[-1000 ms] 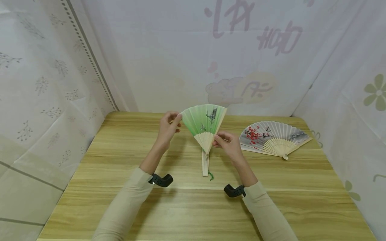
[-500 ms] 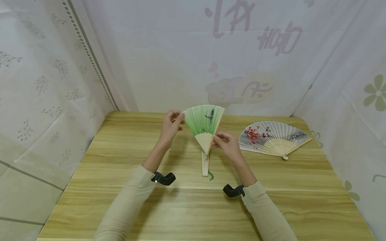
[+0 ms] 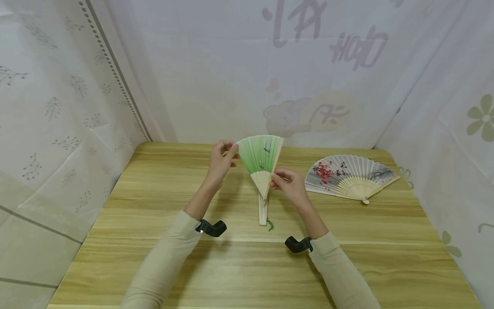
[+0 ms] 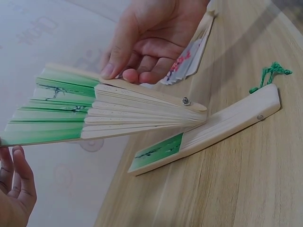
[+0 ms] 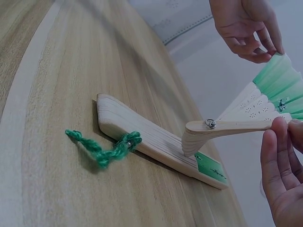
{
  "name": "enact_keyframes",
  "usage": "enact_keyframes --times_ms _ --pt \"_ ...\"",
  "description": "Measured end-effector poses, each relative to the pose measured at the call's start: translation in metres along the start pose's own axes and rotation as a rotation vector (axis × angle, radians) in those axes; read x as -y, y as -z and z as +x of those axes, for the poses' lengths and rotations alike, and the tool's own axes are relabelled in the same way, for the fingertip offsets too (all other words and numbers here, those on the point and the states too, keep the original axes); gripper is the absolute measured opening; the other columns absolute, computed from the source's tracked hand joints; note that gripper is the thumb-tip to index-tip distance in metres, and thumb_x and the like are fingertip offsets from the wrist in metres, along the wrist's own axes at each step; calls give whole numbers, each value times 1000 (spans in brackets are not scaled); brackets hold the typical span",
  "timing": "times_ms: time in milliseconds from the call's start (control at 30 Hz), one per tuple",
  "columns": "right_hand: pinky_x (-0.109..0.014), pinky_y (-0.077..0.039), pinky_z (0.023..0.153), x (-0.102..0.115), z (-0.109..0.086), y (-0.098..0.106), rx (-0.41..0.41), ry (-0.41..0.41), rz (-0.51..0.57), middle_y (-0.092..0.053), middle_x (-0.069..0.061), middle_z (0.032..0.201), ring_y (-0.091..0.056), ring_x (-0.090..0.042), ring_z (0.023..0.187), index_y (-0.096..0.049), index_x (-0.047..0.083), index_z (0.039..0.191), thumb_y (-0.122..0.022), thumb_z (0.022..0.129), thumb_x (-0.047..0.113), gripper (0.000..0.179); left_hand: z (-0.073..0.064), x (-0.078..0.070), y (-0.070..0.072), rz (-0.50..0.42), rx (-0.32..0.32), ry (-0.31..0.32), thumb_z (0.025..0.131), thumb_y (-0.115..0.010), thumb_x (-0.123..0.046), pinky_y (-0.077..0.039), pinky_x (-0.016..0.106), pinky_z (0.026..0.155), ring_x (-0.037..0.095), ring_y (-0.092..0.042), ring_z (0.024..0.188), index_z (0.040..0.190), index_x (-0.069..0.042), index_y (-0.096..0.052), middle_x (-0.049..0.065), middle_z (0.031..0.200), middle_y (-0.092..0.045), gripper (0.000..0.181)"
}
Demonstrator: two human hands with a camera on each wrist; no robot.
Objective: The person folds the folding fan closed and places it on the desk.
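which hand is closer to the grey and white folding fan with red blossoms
Right. In the head view, the right hand is just left of the blossom fan; the left hand is farther left, beyond the green pleated fan.

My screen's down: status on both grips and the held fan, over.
Left grip pinches raised green fan, right grip holds its outer rib. Partly open. Folded fan close beneath.

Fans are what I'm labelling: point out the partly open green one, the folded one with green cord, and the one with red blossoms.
Partly open fan [image 3: 259, 161]: head view, on its pleated leaf.
Folded fan [image 4: 208, 132]: left wrist view, on its sticks.
Red-blossom fan [image 3: 353, 184]: head view, on its ribs.
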State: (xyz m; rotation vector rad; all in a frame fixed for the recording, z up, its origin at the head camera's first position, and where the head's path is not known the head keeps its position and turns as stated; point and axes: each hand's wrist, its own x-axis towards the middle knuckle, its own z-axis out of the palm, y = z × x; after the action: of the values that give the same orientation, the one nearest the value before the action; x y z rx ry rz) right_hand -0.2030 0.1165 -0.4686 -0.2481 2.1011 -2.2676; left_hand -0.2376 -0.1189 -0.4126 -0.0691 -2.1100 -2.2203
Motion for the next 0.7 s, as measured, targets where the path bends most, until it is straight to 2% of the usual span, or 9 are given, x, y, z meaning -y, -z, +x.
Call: enact_keyframes --times_ms 233,367,433,567,700 --pt "-39 -60 77 1 1 -4 4 -1 -22 -65 -23 96 -67 -18 76 -67 -16 111 -66 99 0 20 0 0 -4 -4 17 -8 106 -60 -22 -55 37 75 23 -62 90 117 -1 -58 8 104 -57 24" --pt "-44 -60 78 3 1 -6 -4 -7 -31 -66 -23 94 -67 -17 74 -67 -16 110 -64 99 -3 18 0 1 -5 -2 25 -17 105 -60 -25 -55 40 76 20 -61 88 119 -1 -58 8 103 -57 28" --pt "-48 -59 79 3 0 -7 -8 -9 -31 -66 -24 93 -67 -17 74 -67 -16 109 -64 99 -4 16 0 2 -5 -3 26 -14 105 -59 -24 -55 37 74 19 -61 88 121 0 -57 8 104 -57 29" --pt "-52 -58 80 2 0 -7 -9 -3 -37 -65 -26 92 -67 -18 74 -67 -16 108 -65 98 -4 16 0 3 -5 -8 33 -11 106 -58 -22 -54 32 69 24 -61 91 125 2 -56 11 107 -57 30" --pt "-51 -58 79 1 1 -7 -9 1 -19 -66 -25 90 -67 -19 73 -67 -16 106 -67 97 -3 16 0 4 -6 -8 42 -21 107 -57 -20 -54 33 69 32 -61 95 124 2 -56 12 108 -57 29"
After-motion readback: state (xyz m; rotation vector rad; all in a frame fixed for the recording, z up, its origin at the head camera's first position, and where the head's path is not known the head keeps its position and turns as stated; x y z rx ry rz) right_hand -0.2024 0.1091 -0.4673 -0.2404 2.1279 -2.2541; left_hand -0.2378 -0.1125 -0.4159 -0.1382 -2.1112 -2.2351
